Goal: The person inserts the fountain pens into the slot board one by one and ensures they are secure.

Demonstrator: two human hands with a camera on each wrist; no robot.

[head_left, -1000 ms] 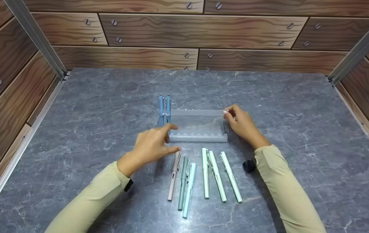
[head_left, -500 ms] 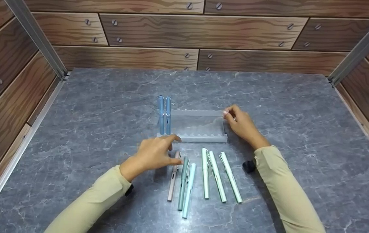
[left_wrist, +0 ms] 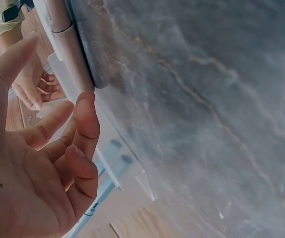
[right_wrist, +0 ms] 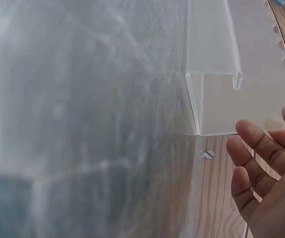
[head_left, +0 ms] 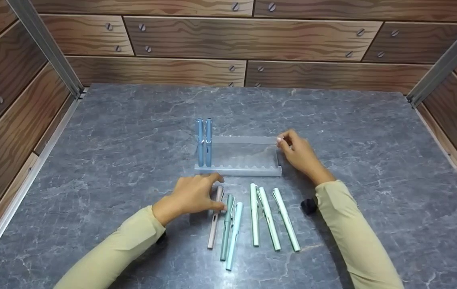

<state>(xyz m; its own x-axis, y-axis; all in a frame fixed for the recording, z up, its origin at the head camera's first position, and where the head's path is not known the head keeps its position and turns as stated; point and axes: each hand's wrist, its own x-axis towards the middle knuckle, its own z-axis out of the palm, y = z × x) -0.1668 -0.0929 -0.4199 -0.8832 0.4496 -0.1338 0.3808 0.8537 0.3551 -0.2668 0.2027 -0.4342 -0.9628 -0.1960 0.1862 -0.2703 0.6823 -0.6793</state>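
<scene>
Two blue pens (head_left: pixel 208 150) are in, six loose pens (head_left: pixel 254 220) lie nearer, left hand (head_left: pixel 192 195) spread apart, right hand (head_left: pixel 298 152) pinching the rack (head_left: pixel 244 172)!

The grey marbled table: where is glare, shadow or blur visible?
Head view: glare on the grey marbled table around the lower end of the slim pale-turquoise pen, shadows beside both beige sleeves; left wrist: slightly soft; right wrist: heavily blurred, hazy.

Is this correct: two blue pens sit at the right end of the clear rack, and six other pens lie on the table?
Not quite: the head view shows the blue pens at the left end of the clear rack; the six other pens do lie on the table.
</scene>
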